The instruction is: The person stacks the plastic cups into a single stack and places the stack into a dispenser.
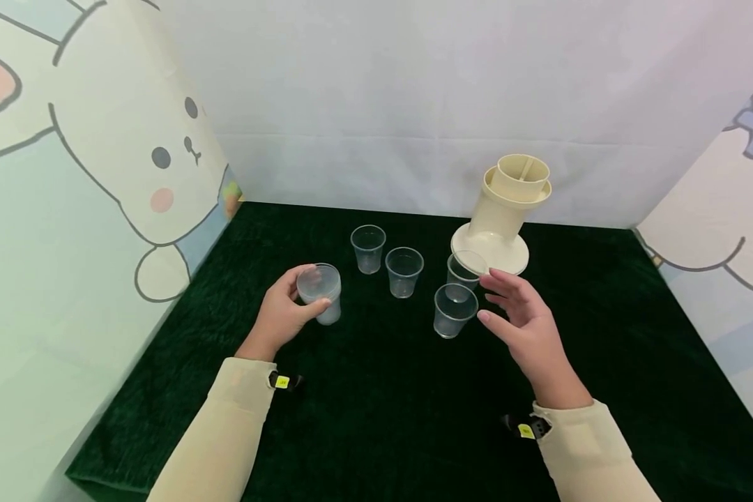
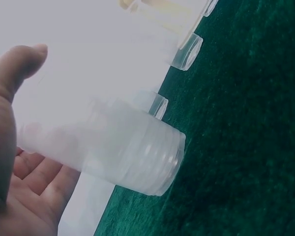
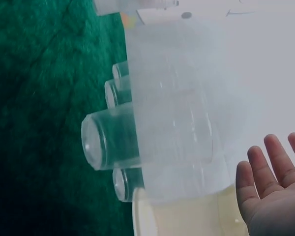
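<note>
My left hand (image 1: 281,310) grips a stack of nested clear plastic cups (image 1: 329,311), thumb on the near side and fingers round the left. In the left wrist view the lower part of this stack (image 2: 142,152) shows several ridges; its upper end is lost in glare. My right hand (image 1: 527,335) is spread beside a single clear cup (image 1: 454,314), with fingers apart and nothing held. Behind that cup stands another one (image 1: 461,272), partly covered by my right fingertips. Two more cups, a middle one (image 1: 404,273) and a farther one (image 1: 368,249), stand upright between my hands.
A cream plastic stand (image 1: 498,219) with a round base and a divided tube on top rises at the back right. Dark green cloth (image 1: 376,418) covers the table. A white curtain (image 1: 376,104) hangs behind, and printed cartoon panels (image 1: 88,279) flank the sides.
</note>
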Demonstrator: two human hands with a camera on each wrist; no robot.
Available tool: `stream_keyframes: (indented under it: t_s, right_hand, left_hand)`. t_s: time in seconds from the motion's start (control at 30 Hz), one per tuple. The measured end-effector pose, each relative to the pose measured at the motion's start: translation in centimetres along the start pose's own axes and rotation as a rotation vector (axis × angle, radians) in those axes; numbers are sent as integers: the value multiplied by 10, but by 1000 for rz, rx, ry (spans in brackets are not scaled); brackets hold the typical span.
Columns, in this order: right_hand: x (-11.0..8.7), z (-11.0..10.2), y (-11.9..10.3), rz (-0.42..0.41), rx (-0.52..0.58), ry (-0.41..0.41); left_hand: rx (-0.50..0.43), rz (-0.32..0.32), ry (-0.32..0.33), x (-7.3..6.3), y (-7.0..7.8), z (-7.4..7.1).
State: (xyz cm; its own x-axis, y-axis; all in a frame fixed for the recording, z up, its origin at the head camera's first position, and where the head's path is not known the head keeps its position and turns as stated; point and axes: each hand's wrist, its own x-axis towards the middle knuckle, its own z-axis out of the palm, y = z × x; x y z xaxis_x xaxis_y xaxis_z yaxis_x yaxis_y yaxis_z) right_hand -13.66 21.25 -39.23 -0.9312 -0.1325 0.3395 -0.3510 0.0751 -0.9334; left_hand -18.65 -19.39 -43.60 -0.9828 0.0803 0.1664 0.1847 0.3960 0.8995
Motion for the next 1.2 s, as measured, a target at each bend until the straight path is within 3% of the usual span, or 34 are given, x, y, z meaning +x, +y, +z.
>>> stream_keyframes:
  t_s: [0.73, 1.2]
  right_hand:
    - [2, 6, 40, 199, -43, -24]
    - [6, 11, 42, 217, -27, -1]
  left_hand:
    - [-1, -11, 3, 0, -3, 1]
    - [-1, -20, 8, 0, -2, 1]
